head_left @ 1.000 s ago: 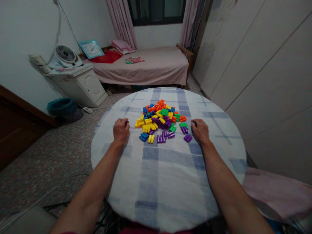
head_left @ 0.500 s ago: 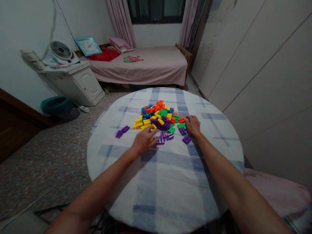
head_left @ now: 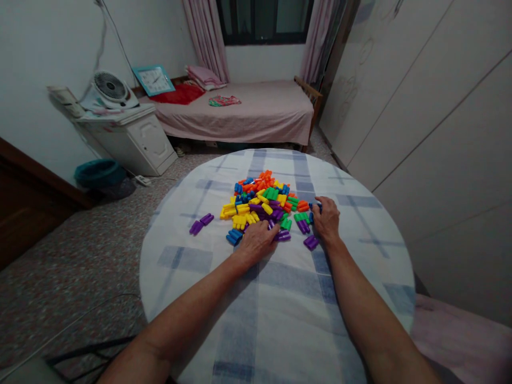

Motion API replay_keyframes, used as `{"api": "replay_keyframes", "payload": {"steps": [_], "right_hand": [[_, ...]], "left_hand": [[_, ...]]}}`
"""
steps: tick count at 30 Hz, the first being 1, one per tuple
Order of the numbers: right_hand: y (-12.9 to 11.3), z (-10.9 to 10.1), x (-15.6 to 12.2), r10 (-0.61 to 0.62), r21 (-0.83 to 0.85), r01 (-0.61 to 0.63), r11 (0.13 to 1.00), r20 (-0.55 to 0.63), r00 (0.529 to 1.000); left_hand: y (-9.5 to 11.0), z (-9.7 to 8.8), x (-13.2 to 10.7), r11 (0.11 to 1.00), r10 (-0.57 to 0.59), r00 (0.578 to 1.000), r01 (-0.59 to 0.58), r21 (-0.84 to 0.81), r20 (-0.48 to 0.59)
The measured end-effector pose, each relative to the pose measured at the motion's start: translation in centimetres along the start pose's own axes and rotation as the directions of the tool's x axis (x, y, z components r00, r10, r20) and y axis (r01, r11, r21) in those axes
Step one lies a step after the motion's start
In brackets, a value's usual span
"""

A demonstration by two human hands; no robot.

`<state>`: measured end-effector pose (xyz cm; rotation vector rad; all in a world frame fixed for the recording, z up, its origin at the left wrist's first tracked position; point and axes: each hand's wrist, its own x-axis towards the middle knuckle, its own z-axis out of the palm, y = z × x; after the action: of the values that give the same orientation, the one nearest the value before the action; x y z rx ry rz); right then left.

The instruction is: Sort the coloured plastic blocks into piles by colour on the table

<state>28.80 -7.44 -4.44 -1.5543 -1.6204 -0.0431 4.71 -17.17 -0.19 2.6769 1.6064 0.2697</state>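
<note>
A heap of plastic toy building blocks (head_left: 266, 194) in yellow, orange, blue, green and purple lies on the round table. At the heap's near edge, my left hand (head_left: 258, 240) is closed around a purple block (head_left: 272, 224), its fingers partly hiding the purple pieces there. Just left of that hand lies a blue block (head_left: 234, 237). On the right side, my right hand (head_left: 327, 220) has its fingers closed on a blue block (head_left: 311, 217), mostly covered by them. Beside it are a joined green and purple piece (head_left: 303, 223) and a loose purple block (head_left: 311, 242).
A checked cloth (head_left: 292, 304) covers the table. Two purple blocks (head_left: 201, 224) lie apart at the left. Beyond are a bed (head_left: 256, 109), a white cabinet (head_left: 150, 141) with a fan (head_left: 112, 88), and a teal bin (head_left: 100, 173). A wardrobe (head_left: 432, 106) stands at the right.
My left hand has moved right onto the purple blocks, its fingers drawing in; the blue block at its left now shows. My right hand remains by the blue block. The view has shifted slightly.
</note>
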Motion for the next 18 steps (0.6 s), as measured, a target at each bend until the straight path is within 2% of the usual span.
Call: {"api": "replay_keyframes", "payload": {"steps": [3, 5, 6, 7, 8, 10, 11, 12, 13, 15, 18], "right_hand": [[-1.0, -0.7, 0.1, -0.102, 0.012, 0.103, 0.995, -0.083, 0.991], [-2.1, -1.2, 0.0, -0.174, 0.100, 0.183, 0.978, -0.095, 0.980], [-2.8, -1.5, 0.0, -0.203, 0.168, 0.216, 0.962, -0.089, 0.975], [-3.6, -1.7, -0.1, -0.227, 0.242, 0.238, 0.941, -0.075, 0.971], [-4.4, -1.9, -0.3, -0.245, 0.314, 0.249, 0.916, -0.053, 0.968], [-6.2, -2.1, -0.6, -0.278, 0.435, 0.240, 0.868, 0.025, 0.960], [-7.0, -2.2, -0.7, -0.297, 0.487, 0.222, 0.845, 0.081, 0.952], [-7.8, -2.2, -0.9, -0.319, 0.534, 0.196, 0.822, 0.148, 0.936], [-8.5, -2.2, -1.1, -0.343, 0.577, 0.161, 0.801, 0.220, 0.913], [-9.6, -2.0, -1.4, -0.370, 0.647, 0.059, 0.760, 0.357, 0.858], [-10.6, -1.5, -2.0, -0.348, 0.714, -0.159, 0.682, 0.508, 0.788]], "left_hand": [[-0.3, -0.2, 0.2, 0.981, 0.006, 0.999, -0.015, -0.195, -0.044], [-0.5, -0.7, 0.3, 0.879, -0.043, 0.992, -0.021, -0.476, -0.122], [-0.5, -1.0, 0.4, 0.764, -0.102, 0.984, -0.018, -0.645, -0.148], [-0.6, -1.4, 0.5, 0.597, -0.174, 0.974, -0.016, -0.802, -0.148], [-0.7, -1.7, 0.6, 0.395, -0.240, 0.963, -0.018, -0.919, -0.122], [-1.0, -2.1, 0.8, 0.000, -0.310, 0.950, -0.030, -1.000, -0.029], [-1.1, -2.2, 0.8, -0.147, -0.310, 0.951, -0.035, -0.989, 0.013], [-1.2, -2.1, 0.9, -0.253, -0.295, 0.955, -0.033, -0.967, 0.044], [-1.3, -2.0, 0.9, -0.319, -0.279, 0.958, -0.027, -0.947, 0.066], [-1.4, -1.5, 1.0, -0.362, -0.274, 0.957, -0.010, -0.932, 0.096], [-1.1, -0.6, 1.1, -0.284, -0.340, 0.935, 0.005, -0.959, 0.105]]}}
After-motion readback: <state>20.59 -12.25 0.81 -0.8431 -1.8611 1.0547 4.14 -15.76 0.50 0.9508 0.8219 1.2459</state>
